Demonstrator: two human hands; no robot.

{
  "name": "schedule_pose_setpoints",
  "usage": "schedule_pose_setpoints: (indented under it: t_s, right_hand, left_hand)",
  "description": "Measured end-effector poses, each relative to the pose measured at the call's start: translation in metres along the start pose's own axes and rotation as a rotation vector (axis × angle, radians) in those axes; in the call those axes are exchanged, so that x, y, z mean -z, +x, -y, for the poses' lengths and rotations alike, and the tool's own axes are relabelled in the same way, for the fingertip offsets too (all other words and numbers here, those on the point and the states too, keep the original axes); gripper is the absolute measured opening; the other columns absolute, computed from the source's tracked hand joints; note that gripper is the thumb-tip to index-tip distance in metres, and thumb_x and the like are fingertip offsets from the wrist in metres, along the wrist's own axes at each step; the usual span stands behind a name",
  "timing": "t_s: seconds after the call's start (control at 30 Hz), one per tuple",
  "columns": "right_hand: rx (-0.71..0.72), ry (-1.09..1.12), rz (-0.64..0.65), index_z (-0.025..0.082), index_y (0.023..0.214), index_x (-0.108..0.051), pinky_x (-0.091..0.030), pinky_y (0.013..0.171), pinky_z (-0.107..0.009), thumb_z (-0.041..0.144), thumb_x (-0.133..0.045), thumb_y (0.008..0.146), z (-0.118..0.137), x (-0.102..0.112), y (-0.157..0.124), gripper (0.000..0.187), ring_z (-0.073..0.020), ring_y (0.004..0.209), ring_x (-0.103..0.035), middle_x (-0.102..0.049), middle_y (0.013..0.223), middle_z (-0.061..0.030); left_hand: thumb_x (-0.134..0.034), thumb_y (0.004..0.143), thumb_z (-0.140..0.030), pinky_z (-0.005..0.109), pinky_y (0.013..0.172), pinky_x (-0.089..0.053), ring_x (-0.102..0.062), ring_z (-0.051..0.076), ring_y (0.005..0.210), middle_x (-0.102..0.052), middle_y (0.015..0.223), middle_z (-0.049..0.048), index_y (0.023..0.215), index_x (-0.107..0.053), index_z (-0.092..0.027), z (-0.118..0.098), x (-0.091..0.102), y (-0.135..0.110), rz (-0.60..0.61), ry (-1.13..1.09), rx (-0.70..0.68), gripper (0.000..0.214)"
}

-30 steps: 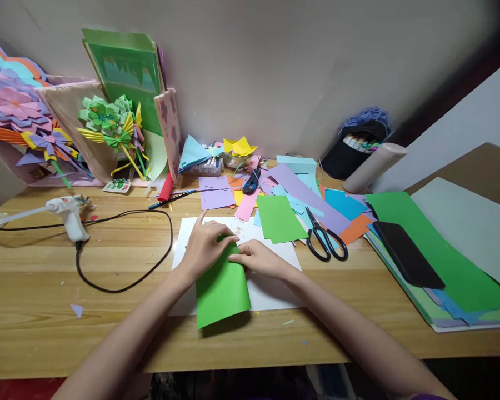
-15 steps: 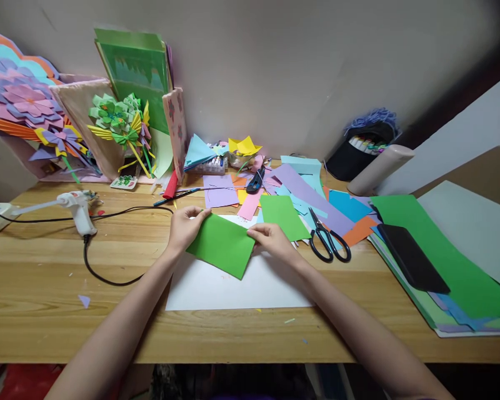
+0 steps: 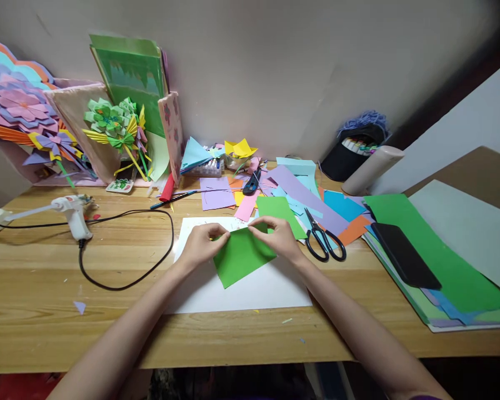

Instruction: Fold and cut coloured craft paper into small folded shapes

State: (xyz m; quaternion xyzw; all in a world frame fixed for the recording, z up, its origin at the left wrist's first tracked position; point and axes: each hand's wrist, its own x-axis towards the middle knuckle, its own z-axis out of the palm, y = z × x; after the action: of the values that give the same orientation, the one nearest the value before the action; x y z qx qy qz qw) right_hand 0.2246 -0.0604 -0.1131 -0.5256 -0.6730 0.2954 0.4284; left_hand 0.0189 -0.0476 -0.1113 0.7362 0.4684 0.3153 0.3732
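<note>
A folded green paper point(image 3: 241, 256) lies tilted on a white sheet point(image 3: 241, 289) in the middle of the wooden table. My left hand point(image 3: 202, 243) pinches its upper left corner. My right hand point(image 3: 280, 236) pinches its upper right edge, fingers curled over the paper. Both hands sit at the far edge of the green piece, close together.
Black scissors point(image 3: 325, 240) lie just right of my right hand, beside another green sheet point(image 3: 279, 214) and several coloured scraps. A glue gun point(image 3: 73, 214) with a black cord point(image 3: 125, 278) is at left. Stacked large papers with a black phone point(image 3: 404, 254) lie at right. Paper flowers point(image 3: 112, 125) stand at the back left.
The green paper was turned from upright to slanted, lifted, then brought back down onto the white sheet. Both hands have shifted to its far edge and drawn closer together.
</note>
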Motion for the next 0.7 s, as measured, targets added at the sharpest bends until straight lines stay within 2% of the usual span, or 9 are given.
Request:
schedule_pose_setpoints:
  t_s: [0.13, 0.23, 0.3, 0.47, 0.7]
  right_hand:
    - [0.24, -0.209, 0.003, 0.022, 0.076, -0.067, -0.039, 0.085, -0.037, 0.026, -0.059, 0.074, 0.013, -0.006, -0.005, 0.009, -0.0208, 0.091, -0.055, -0.067, 0.087, -0.0038]
    - [0.34, -0.362, -0.04, 0.026, 0.076, -0.068, -0.025, 0.099, -0.046, 0.027, -0.06, 0.073, 0.018, -0.01, -0.007, 0.008, -0.0229, 0.104, -0.048, -0.065, 0.099, -0.0014]
    - [0.377, -0.412, -0.036, 0.028, 0.076, -0.067, -0.015, 0.104, -0.049, 0.028, -0.06, 0.074, 0.02, -0.013, -0.008, 0.008, -0.0224, 0.105, -0.047, -0.065, 0.098, 0.0011]
    - [0.371, -0.381, -0.016, 0.027, 0.074, -0.066, -0.013, 0.105, -0.048, 0.027, -0.058, 0.074, 0.023, -0.017, -0.01, 0.008, -0.0204, 0.098, -0.052, -0.068, 0.084, 0.0021]
    - [0.227, -0.303, -0.049, 0.025, 0.068, -0.065, -0.015, 0.103, -0.05, 0.026, -0.059, 0.071, 0.02, -0.005, -0.004, 0.007, -0.0203, 0.087, -0.058, -0.068, 0.081, 0.0005]
  left_hand:
    - [-0.05, 0.075, -0.029, 0.023, 0.063, -0.044, -0.061, 0.014, 0.066, -0.067, 0.071, 0.0014, 0.072, -0.063, -0.019, -0.005, -0.007, -0.008, -0.061, 0.175, -0.074, 0.017]
    - [-0.049, 0.076, -0.028, 0.023, 0.064, -0.043, -0.061, 0.014, 0.068, -0.067, 0.074, 0.0007, 0.073, -0.062, -0.02, -0.009, -0.01, -0.012, -0.077, 0.254, -0.125, 0.016]
    - [-0.048, 0.077, -0.028, 0.023, 0.064, -0.042, -0.061, 0.014, 0.069, -0.068, 0.075, 0.0002, 0.075, -0.062, -0.021, -0.011, -0.012, -0.014, -0.084, 0.287, -0.161, 0.015]
    - [-0.047, 0.078, -0.027, 0.023, 0.064, -0.041, -0.061, 0.014, 0.069, -0.068, 0.076, 0.0002, 0.075, -0.06, -0.021, -0.012, -0.014, -0.016, -0.089, 0.34, -0.225, 0.014]
    - [-0.048, 0.075, -0.026, 0.023, 0.064, -0.04, -0.059, 0.013, 0.066, -0.066, 0.073, 0.0, 0.07, -0.058, -0.02, -0.011, -0.01, -0.014, -0.084, 0.3, -0.227, 0.013]
